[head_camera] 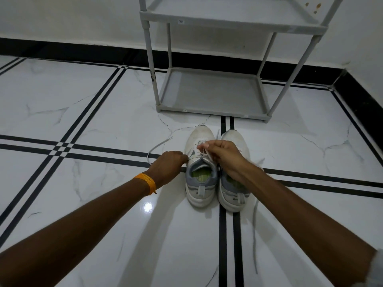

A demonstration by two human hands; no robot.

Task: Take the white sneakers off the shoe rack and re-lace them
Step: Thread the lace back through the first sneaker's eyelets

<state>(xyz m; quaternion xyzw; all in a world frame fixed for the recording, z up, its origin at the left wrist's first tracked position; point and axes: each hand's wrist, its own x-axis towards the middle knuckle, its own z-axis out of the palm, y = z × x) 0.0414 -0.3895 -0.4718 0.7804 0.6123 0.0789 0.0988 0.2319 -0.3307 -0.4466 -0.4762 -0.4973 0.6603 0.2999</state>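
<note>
Two white sneakers stand side by side on the floor, toes away from me: the left sneaker (200,183) and the right sneaker (232,193), both with grey heels and green insoles. My left hand (169,164) is closed on the left sneaker's white lace (154,149), which loops out over the tile to the left. My right hand (221,156) pinches the other lace end above the left sneaker's tongue, and its wrist covers part of the right sneaker. A loose lace (255,224) trails from the right sneaker toward me.
A grey plastic shoe rack (209,110) with bare shelves stands just beyond the sneakers against the white wall. The floor is glossy white marble tile with black stripe lines. A black skirting runs along the walls. An orange band sits on my left wrist.
</note>
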